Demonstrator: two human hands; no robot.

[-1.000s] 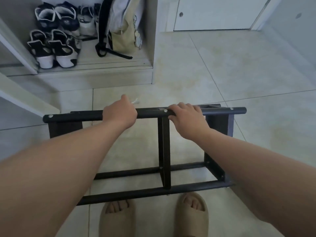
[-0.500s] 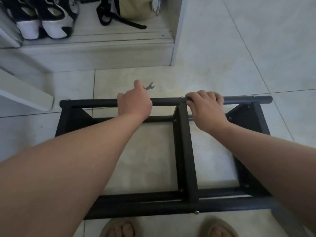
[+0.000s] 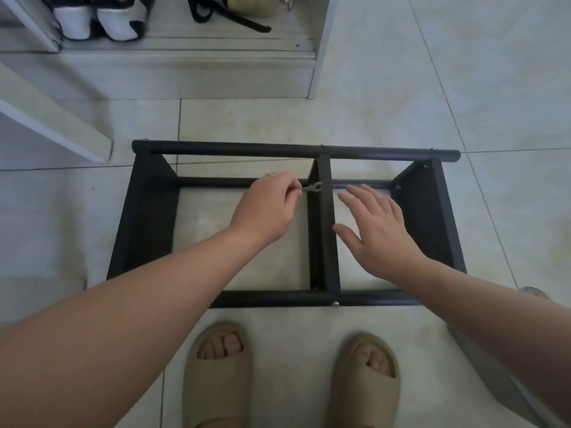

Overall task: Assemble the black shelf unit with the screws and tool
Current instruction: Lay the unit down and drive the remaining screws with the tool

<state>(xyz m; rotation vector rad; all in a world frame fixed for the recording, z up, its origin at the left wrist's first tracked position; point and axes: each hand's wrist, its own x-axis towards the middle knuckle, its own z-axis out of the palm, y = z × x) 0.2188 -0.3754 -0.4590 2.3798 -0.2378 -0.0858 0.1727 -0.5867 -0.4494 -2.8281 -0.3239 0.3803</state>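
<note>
Head view: looks down at the floor [image 3: 401,88], pale tiles.
Slippers: tan pair [image 3: 216,375], nearest the cam, side by side, toes pointing at the frame.
Shelf unit [image 3: 296,148]: black, on the floor just past the toes; near rail, far rail, 2 end panels.
Divider [image 3: 327,242]: runs near-to-far btw the rails, splits the frame into L and R bays.
Screw [image 3: 335,303]: silver head on the near rail, at the foot of the divider.
Right hand [image 3: 377,223]: palm down over the R bay, fingers straight and spread, holds nothing; thumb tip just beside the divider, contact can't tell.
Left hand [image 3: 265,208]: over the L bay, fingertips pinched on the wrench handle.
Wrench [image 3: 312,188]: small, silver; open end at the divider's L face, near its far end. On a bolt or not, can't tell.
Cabinet [image 3: 185,75]: pale, beyond the frame, well apart from it.
Sneakers [image 3: 102,24]: black-and-white, on the cabinet's low shelf.
Bag [image 3: 256,6]: beside the sneakers, black straps trailing on the shelf.
</note>
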